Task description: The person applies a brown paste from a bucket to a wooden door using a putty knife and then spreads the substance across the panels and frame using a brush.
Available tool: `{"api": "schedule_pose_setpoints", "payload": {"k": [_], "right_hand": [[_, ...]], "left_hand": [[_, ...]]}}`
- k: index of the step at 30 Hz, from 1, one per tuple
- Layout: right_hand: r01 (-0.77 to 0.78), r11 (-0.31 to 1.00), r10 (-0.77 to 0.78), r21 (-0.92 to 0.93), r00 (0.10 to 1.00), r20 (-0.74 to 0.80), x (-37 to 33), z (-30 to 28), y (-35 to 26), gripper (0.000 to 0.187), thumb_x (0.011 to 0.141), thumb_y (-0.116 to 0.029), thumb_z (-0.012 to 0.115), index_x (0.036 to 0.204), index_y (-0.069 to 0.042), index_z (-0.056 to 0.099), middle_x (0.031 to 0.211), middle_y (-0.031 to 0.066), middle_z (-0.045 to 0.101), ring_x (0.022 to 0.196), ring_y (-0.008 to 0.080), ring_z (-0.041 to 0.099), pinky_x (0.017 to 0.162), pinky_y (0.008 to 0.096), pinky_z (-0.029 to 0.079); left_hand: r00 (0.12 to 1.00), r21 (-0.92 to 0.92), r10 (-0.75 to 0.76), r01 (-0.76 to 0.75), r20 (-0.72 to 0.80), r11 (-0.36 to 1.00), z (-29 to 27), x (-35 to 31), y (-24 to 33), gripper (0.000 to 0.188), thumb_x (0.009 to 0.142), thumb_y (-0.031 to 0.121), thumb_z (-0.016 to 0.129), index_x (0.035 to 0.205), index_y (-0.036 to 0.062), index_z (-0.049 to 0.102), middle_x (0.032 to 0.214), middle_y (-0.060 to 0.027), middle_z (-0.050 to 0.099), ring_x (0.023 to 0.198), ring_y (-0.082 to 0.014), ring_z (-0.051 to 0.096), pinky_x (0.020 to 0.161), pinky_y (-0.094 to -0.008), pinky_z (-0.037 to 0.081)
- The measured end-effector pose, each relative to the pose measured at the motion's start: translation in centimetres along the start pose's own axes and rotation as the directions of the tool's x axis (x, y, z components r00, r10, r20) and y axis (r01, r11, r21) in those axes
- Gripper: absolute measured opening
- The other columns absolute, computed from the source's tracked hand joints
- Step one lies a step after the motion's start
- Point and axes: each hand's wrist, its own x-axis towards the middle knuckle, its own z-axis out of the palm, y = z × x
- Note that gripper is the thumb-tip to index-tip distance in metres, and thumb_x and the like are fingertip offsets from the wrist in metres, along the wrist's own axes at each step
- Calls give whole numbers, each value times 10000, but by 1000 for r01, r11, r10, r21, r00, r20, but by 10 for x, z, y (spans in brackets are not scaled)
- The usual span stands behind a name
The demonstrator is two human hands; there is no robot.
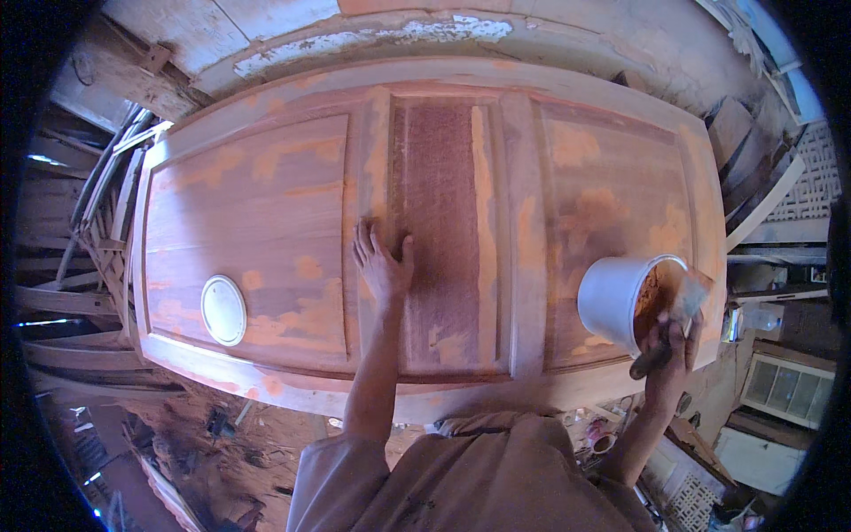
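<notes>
A panelled wooden door (pixel 452 377) lies flat in front of me, with orange filler patches (pixel 572 142) on its panels and frame. My left hand (pixel 383 262) rests on it near the middle, fingers spread, beside the dark centre panel (pixel 434 195). In my right hand (pixel 678 341) is a putty knife (pixel 690 297) with a broad blade and dark handle. Its blade is at the mouth of a white bucket (pixel 612 301), which holds orange-brown filler (pixel 651 301). A round white lid (pixel 223 310) lies on the left panel.
Stacked timber strips (pixel 71 301) crowd the left side. More boards and a patterned lattice panel (pixel 807 182) stand at the right. A wall (pixel 567 35) runs behind the door's far edge. Shavings and debris (pixel 213 426) cover the floor at the near left.
</notes>
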Motion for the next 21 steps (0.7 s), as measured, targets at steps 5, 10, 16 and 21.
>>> {"api": "schedule_pose_setpoints", "payload": {"k": [5, 10, 16, 21], "right_hand": [[-106, 988, 145, -108, 871, 469, 35, 89, -13, 498, 1027, -295, 514, 1472, -103, 399, 989, 20, 605, 847, 114, 567, 721, 296, 505], [-181, 983, 134, -10, 689, 713, 59, 246, 55, 461, 1035, -316, 533, 1442, -113, 459, 933, 10, 555, 768, 93, 564, 676, 263, 520], [410, 870, -109, -272, 699, 707, 126, 383, 157, 473, 1009, -229, 543, 1449, -77, 459, 1018, 143, 657, 845, 233, 660, 732, 381, 550], [839, 462, -528, -286, 520, 671, 176, 437, 192, 465, 969, -225, 522, 1400, -51, 506, 1153, 267, 652, 934, 435, 672, 864, 508, 525]], "left_hand": [[1000, -23, 12, -11, 9, 1000, 6, 6, 13, 736, 873, 425, 668, 1425, 19, 402, 1505, -190, 402, 1418, -389, 318, 1166, -540, 231], [999, -37, 12, -10, 47, 999, -2, 8, 8, 725, 894, 423, 655, 1406, -32, 419, 1518, -227, 372, 1445, -413, 272, 1173, -554, 208], [994, -64, -23, 30, 109, 998, -4, 9, 8, 732, 886, 429, 656, 1407, -28, 421, 1539, -230, 340, 1465, -420, 233, 1174, -574, 184], [989, -71, -34, 44, 144, 996, -4, 12, 13, 744, 869, 442, 668, 1397, -25, 430, 1543, -229, 331, 1469, -421, 226, 1173, -583, 180]]}}
